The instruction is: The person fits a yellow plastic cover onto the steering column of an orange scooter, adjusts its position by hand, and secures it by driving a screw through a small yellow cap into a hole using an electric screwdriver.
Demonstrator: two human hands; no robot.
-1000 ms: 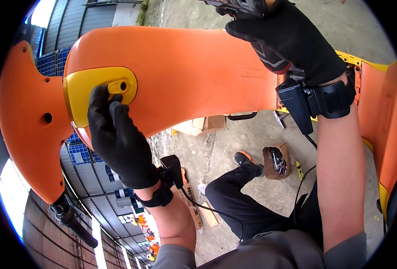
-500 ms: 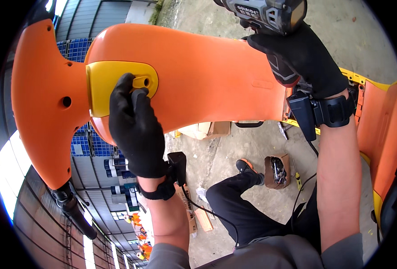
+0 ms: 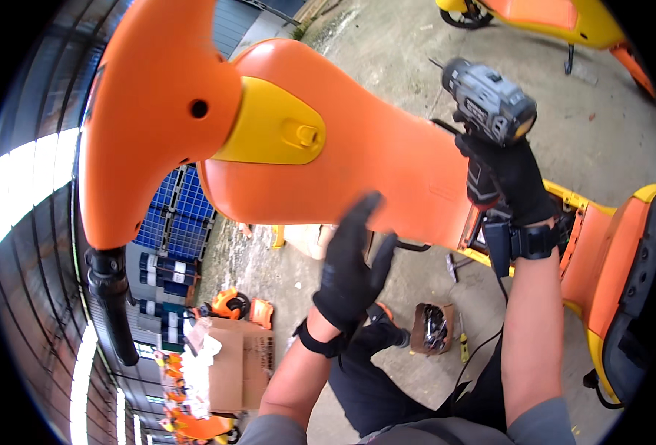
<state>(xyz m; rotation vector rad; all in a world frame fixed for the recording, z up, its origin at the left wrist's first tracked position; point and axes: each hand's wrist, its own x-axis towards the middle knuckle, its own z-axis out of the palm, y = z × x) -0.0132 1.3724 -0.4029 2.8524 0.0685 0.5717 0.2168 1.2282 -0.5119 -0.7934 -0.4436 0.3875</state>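
My right hand (image 3: pixel 517 178), in a black glove, grips a grey cordless drill (image 3: pixel 489 100) by its handle. The drill is raised beside the orange body panel (image 3: pixel 372 141) of a scooter, its front end toward the upper left. My left hand (image 3: pixel 350 271), also gloved in black, hangs free below the panel with fingers spread, slightly blurred and holding nothing. On the orange panel lies a yellow cover (image 3: pixel 272 122) with a small raised tab and hole. It meets the orange handlebar housing (image 3: pixel 154 126), from which a black handlebar grip (image 3: pixel 113 319) extends.
A small carton (image 3: pixel 418 330) of dark parts stands on the concrete floor beside a yellow-handled screwdriver (image 3: pixel 463 343); a hammer (image 3: pixel 452 267) lies nearby. At right is the scooter's orange rear section (image 3: pixel 595 256). A large cardboard box (image 3: pixel 257 363) stands lower left, another scooter (image 3: pixel 539 13) upper right.
My left hand has left the yellow cover's tab and moved right and down, its fingers spreading. The drill in my right hand appears lower in view, which has itself shifted and turned.
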